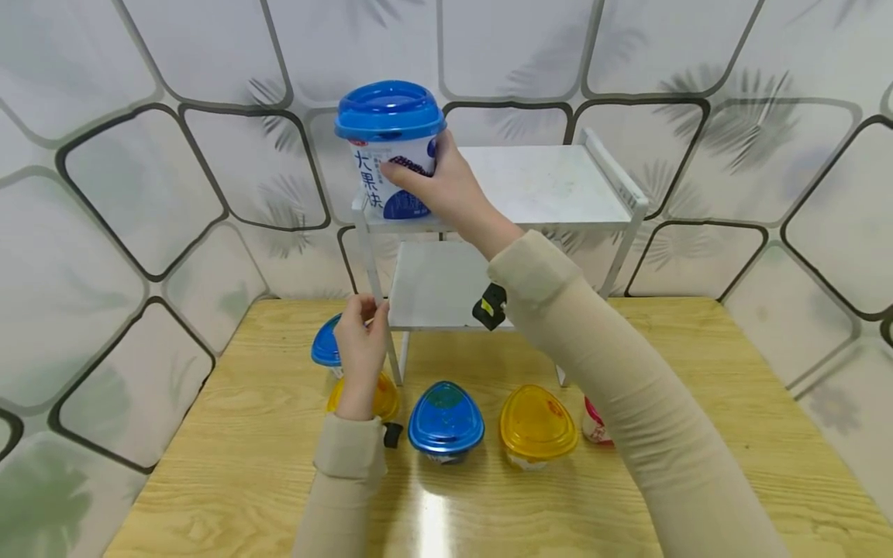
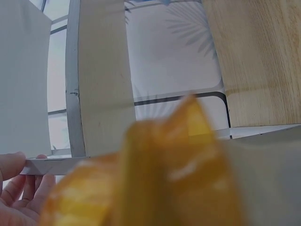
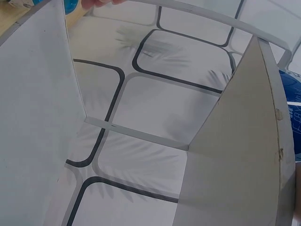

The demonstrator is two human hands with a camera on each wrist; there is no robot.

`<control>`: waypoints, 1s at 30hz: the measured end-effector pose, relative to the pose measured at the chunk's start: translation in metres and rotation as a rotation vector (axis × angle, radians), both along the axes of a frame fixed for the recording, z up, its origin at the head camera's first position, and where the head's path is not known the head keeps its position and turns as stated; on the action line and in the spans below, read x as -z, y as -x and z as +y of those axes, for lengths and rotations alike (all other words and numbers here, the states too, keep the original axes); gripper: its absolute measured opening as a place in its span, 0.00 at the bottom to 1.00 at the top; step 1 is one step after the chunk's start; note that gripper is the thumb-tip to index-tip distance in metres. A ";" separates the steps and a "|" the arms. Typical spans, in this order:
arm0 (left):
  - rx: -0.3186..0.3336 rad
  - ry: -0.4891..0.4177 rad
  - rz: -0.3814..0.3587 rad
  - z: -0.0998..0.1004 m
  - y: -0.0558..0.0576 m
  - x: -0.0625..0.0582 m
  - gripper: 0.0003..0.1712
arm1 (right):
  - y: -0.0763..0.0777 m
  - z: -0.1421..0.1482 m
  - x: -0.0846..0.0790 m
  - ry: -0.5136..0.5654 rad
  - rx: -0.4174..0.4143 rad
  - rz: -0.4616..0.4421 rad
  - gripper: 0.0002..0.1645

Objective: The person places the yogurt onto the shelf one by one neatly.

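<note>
My right hand (image 1: 456, 186) grips a large yogurt cup (image 1: 380, 174) with a blue lid and a white-and-blue printed side. The cup stands upright over the left end of the white two-tier shelf's top board (image 1: 551, 186). In the right wrist view, part of the blue cup (image 3: 292, 117) shows at the right edge. My left hand (image 1: 361, 349) pinches the shelf's front left post (image 1: 370, 260); the left wrist view shows thumb and fingers (image 2: 13, 165) on either side of that post (image 2: 49, 166).
On the wooden table (image 1: 209, 434) stand a blue-lidded cup (image 1: 446, 418), a yellow-lidded cup (image 1: 537, 422) and a pink cup (image 1: 595, 425) partly behind my right sleeve. Another blue-lidded cup (image 1: 325, 345) and yellow-lidded cup (image 1: 386, 397) sit by my left hand. A patterned wall (image 1: 516, 46) rises behind.
</note>
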State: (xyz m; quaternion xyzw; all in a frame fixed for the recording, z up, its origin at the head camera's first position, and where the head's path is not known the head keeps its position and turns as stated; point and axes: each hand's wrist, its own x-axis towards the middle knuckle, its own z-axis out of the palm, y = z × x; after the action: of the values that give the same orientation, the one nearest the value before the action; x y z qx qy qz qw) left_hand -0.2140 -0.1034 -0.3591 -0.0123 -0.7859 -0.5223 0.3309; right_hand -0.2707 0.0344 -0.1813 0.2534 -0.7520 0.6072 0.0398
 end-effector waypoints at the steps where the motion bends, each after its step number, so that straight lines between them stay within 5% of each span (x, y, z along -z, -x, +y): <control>1: -0.002 -0.001 -0.002 0.000 0.000 0.000 0.06 | 0.000 0.000 0.000 0.002 -0.002 0.003 0.43; 18: 0.000 -0.008 -0.017 0.001 0.000 0.001 0.06 | -0.014 0.033 0.001 -0.030 0.083 -0.030 0.49; 30: -0.008 0.007 0.013 0.000 -0.001 -0.002 0.06 | -0.033 0.066 0.003 0.092 -0.001 -0.002 0.47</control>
State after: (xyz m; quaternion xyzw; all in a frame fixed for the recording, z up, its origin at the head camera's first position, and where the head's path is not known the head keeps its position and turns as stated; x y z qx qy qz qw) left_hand -0.2128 -0.1032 -0.3570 -0.0136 -0.7854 -0.5183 0.3381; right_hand -0.2373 0.1005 -0.1839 0.2508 -0.7232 0.6415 0.0504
